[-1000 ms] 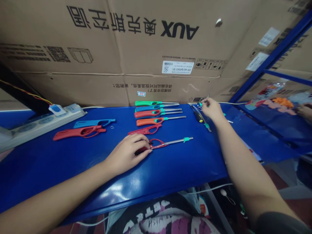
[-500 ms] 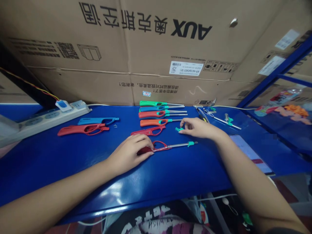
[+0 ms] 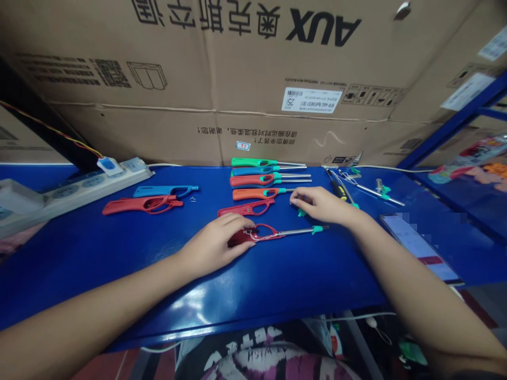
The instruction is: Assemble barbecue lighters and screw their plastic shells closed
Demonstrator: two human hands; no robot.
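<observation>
My left hand [image 3: 217, 240] is closed round the rear of an opened red lighter handle [image 3: 241, 236], which lies low over the blue table. Thin white wire shows by my fingertips. A metal tube [image 3: 299, 231] runs right from this handle, with a green plastic piece [image 3: 317, 229] near its tip. My right hand [image 3: 322, 204] is beyond the tube, its fingers curled in a pinch at a small green plastic piece [image 3: 301, 213], partly hidden under them. Just beyond my left hand lies a separate red handle shell [image 3: 249, 207].
Several long lighters, among them an orange one [image 3: 257, 194] and a green one [image 3: 253, 162], lie in a row. A blue shell [image 3: 162, 191] and red handle [image 3: 138, 205] are left, near a power strip [image 3: 95, 184]. A screwdriver [image 3: 339, 187], loose metal tube [image 3: 380, 193] and phone [image 3: 420, 248] are right.
The view has shifted slightly. My right hand has turned, and its fingers now cover more of the small green piece. My left hand keeps its grip on the red handle.
</observation>
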